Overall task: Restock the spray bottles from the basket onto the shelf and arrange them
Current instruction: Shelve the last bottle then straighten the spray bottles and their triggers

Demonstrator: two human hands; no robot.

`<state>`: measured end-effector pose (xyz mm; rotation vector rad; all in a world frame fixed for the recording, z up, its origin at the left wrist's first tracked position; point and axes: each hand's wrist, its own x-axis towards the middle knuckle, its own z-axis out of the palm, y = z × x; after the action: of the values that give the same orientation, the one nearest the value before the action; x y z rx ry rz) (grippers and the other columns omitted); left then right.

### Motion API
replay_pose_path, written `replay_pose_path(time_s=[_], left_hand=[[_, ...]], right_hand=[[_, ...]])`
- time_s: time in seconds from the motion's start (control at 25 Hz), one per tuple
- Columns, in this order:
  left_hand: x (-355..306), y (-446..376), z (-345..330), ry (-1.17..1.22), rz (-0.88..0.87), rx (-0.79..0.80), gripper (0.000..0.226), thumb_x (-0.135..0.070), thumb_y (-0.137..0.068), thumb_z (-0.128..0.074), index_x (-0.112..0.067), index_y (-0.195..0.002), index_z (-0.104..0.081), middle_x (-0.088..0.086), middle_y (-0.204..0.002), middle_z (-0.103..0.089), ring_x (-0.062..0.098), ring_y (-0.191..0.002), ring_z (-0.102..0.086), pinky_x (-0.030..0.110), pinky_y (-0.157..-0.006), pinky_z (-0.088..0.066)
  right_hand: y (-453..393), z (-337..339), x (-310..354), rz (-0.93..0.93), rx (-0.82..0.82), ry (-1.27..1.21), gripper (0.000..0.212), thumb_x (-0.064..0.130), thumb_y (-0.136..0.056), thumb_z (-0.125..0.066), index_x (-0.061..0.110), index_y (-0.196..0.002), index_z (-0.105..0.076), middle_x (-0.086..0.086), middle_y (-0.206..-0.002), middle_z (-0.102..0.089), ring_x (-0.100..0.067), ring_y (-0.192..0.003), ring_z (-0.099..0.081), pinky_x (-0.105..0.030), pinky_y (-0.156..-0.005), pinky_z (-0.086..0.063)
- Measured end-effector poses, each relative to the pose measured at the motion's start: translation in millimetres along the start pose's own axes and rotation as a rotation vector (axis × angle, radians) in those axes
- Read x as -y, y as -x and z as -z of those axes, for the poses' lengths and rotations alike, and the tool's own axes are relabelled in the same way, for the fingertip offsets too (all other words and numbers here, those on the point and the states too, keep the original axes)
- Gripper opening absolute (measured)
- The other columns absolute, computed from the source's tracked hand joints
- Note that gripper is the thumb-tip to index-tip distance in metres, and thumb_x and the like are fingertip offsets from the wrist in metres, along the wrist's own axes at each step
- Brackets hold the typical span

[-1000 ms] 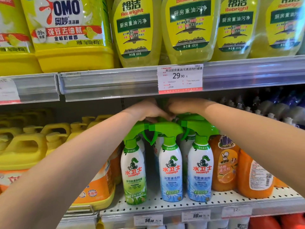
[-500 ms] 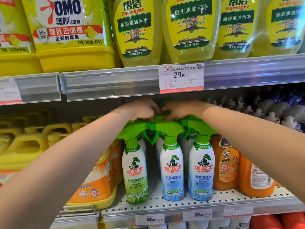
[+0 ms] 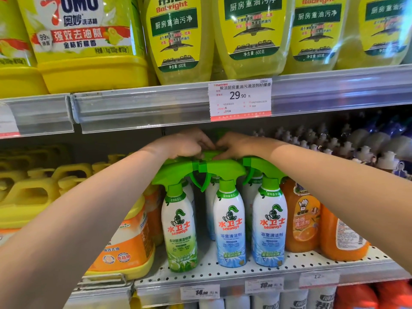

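Observation:
Three white spray bottles with green trigger heads stand in the front row of the perforated shelf (image 3: 223, 275): a green-label bottle (image 3: 181, 233), a blue-label bottle (image 3: 230, 233) and a second blue-label bottle (image 3: 270, 230). More of them stand behind, mostly hidden. Both arms reach over the front row. My left hand (image 3: 189, 144) and my right hand (image 3: 239, 144) meet at the green head of a rear spray bottle (image 3: 209, 154), fingers curled onto it. The basket is out of view.
The upper shelf edge with a 29.90 price tag (image 3: 240, 99) hangs just above my hands. Orange cleaner bottles (image 3: 301, 219) stand to the right, an orange and yellow jug (image 3: 124, 248) to the left. Yellow detergent bottles (image 3: 178, 36) fill the upper shelf.
Both hands stay on the rear spray heads; their fingers have drawn a little closer together. The left front bottle's trigger has turned slightly to the left.

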<state>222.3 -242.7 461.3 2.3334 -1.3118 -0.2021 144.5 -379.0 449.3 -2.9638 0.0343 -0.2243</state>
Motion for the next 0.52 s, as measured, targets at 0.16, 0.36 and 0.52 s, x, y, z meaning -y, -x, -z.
replay_pose_path(time_s=[0.16,0.36,0.52], left_hand=[[3.2,1.4,2.7,0.007,0.015,0.027,0.048,0.014,-0.079,-0.055,-0.006,-0.122,-0.058,0.014,-0.127,-0.062,0.026,-0.119,-0.056,0.040,-0.105,-0.043],[4.5,4.1,1.4,0.000,0.037,0.006,0.046,0.009,-0.076,-0.063,-0.003,-0.120,-0.057,0.017,-0.126,-0.060,0.025,-0.114,-0.055,0.032,-0.099,-0.042],[2.9,2.8,2.4,-0.025,0.036,0.020,0.043,0.004,-0.076,-0.066,-0.005,-0.117,-0.058,0.016,-0.123,-0.061,0.019,-0.105,-0.054,0.030,-0.094,-0.043]], right_hand=[[-1.6,-3.4,1.5,-0.026,0.026,-0.006,0.034,0.033,-0.087,-0.058,0.001,-0.099,-0.061,-0.015,-0.087,-0.059,-0.019,-0.078,-0.049,-0.028,-0.057,-0.032],[17.7,17.7,-6.3,-0.044,-0.026,-0.274,0.036,0.026,-0.096,-0.042,0.004,-0.120,-0.056,-0.006,-0.107,-0.060,-0.017,-0.097,-0.055,-0.013,-0.066,-0.038],[31.1,41.3,-36.3,-0.134,-0.011,-0.336,0.028,0.004,-0.093,-0.043,0.005,-0.118,-0.054,-0.002,-0.105,-0.057,-0.020,-0.103,-0.055,-0.025,-0.085,-0.044]])
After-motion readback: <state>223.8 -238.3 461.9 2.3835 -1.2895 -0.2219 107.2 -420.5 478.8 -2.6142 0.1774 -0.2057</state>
